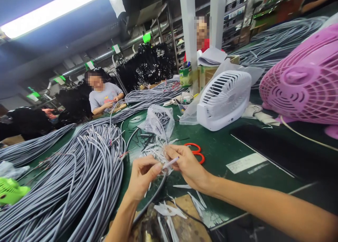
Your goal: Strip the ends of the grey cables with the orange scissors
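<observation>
Bridging left grip (142,177), right grip (186,164): white tube (170,162)

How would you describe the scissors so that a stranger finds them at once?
Start at the white desk fan on the green table. Move toward the camera to the person's right hand; the scissors lie just behind it. Only their orange loop handles show, the sole orange thing among white scraps.

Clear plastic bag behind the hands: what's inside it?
Short dark tube pieces show through the clear plastic bag near its top. Its crumpled lower folds hide whatever else it holds.
</observation>
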The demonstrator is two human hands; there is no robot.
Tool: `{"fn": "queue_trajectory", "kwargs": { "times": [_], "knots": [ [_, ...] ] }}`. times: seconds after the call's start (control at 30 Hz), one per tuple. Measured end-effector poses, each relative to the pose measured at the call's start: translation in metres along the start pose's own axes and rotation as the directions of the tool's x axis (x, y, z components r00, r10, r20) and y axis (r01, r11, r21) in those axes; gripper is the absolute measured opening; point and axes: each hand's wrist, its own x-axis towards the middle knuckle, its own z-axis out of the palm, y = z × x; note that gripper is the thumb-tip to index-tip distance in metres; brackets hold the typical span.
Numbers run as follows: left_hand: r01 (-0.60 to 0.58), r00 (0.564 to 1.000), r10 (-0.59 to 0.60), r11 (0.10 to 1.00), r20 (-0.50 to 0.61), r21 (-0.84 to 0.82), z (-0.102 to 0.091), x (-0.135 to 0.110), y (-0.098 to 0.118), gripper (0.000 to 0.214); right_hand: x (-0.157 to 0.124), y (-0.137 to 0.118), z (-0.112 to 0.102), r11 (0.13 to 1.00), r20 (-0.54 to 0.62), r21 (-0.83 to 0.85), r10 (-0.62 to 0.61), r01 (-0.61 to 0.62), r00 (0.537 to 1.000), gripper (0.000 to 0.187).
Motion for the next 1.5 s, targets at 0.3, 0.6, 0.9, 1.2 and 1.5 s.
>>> {"fn": "queue_trajectory", "kwargs": {
  "times": [0.3, 0.6, 0.9, 1.2, 1.5],
  "knots": [
    [-0.053, 0.997, 0.061, 0.984, -0.043, 0.173, -0.014, -0.002, 0.005, 0.038, 0.003, -0.008, -0.005, 0.951, 0.219, -0.22, -0.17, 0.218, 0.961, 0.05],
    [-0.059, 0.945, 0.172, 0.926, -0.279, 0.373, -0.003, -0.006, 0.005, 0.028, 0.003, -0.005, -0.009, 0.912, 0.297, -0.313, -0.172, 0.266, 0.939, 0.054],
    [-0.093, 0.839, 0.292, 0.908, -0.459, 0.408, 0.014, -0.008, 0.002, 0.024, 0.001, -0.001, 0.001, 1.0, 0.103, 0.026, -0.019, 0.017, 0.995, 0.052],
    [-0.186, 0.854, 0.393, 0.842, -0.34, 0.507, 0.015, -0.013, -0.003, 0.019, 0.009, -0.004, -0.002, 0.96, 0.143, -0.212, -0.153, 0.181, 0.978, 0.052],
    [-0.121, 0.923, 0.262, 0.891, -0.281, 0.437, 0.013, -0.01, 0.0, 0.021, 0.007, -0.007, -0.005, 0.903, 0.224, -0.352, -0.174, 0.246, 0.959, 0.047]
  ]
}}
